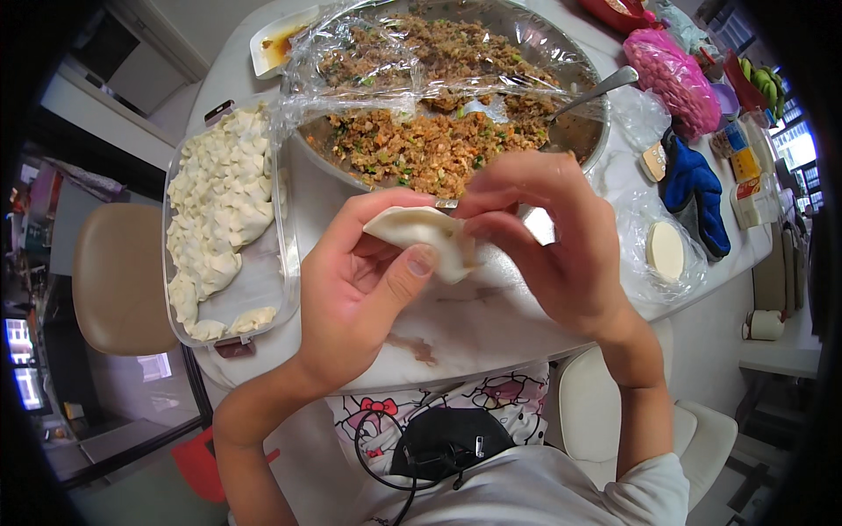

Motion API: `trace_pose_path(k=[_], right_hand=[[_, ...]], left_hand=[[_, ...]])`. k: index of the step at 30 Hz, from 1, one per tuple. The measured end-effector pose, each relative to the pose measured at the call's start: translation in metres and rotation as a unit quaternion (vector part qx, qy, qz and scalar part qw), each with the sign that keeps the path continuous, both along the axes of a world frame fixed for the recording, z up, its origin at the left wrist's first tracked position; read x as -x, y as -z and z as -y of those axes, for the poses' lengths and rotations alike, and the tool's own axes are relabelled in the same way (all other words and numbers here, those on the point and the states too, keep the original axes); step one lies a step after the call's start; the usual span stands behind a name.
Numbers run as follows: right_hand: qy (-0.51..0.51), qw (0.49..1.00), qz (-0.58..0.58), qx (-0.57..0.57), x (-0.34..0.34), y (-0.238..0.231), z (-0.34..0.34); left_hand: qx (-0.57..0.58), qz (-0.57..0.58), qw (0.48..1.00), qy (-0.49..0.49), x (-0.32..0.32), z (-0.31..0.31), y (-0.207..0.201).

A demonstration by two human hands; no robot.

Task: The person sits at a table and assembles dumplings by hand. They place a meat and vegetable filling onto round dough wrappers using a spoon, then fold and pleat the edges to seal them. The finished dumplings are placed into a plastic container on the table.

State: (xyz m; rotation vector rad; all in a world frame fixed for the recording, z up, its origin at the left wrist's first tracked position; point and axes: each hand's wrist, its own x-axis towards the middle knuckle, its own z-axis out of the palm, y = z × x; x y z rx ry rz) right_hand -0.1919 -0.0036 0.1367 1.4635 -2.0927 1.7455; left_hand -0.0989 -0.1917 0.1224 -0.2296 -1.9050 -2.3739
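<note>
Between my hands, above the near side of the table, is a dumpling wrapper folded over. My left hand grips it, thumb on the near face and fingers behind. The fingertips of my right hand pinch its right end; what lies inside the fold is hidden. Just beyond my hands stands a large metal bowl of minced filling, partly covered by crumpled plastic wrap. A spoon leans on the bowl's right side. Left of my left hand, a clear plastic container holds many finished dumplings.
To the right lies a stack of round wrappers in a plastic bag. Behind it are a blue cloth item, a pink bag and several small packages. A white dish with brown sauce sits far left. Chairs flank the table.
</note>
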Motion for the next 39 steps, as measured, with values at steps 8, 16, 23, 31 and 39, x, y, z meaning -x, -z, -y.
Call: trace_pose_path(k=[8,16,23,31,39], right_hand=[[0.017,0.997,-0.016,-0.079,-0.003,-0.013,-0.002],[-0.008,0.999,-0.027,-0.033,0.002,-0.008,-0.004],[-0.019,1.000,-0.006,-0.023,0.003,-0.010,-0.002],[-0.032,0.997,-0.064,-0.013,0.008,-0.010,-0.003],[-0.044,0.997,0.064,-0.029,-0.001,-0.009,-0.002]], left_hand=[[-0.003,0.045,0.999,0.018,0.000,-0.005,-0.004],[0.068,0.046,0.997,0.007,-0.002,-0.001,-0.005],[0.056,0.001,0.998,-0.001,0.000,0.001,0.001],[0.052,-0.029,0.998,0.003,-0.002,0.001,0.002],[0.071,-0.050,0.994,-0.072,-0.005,-0.003,0.002]])
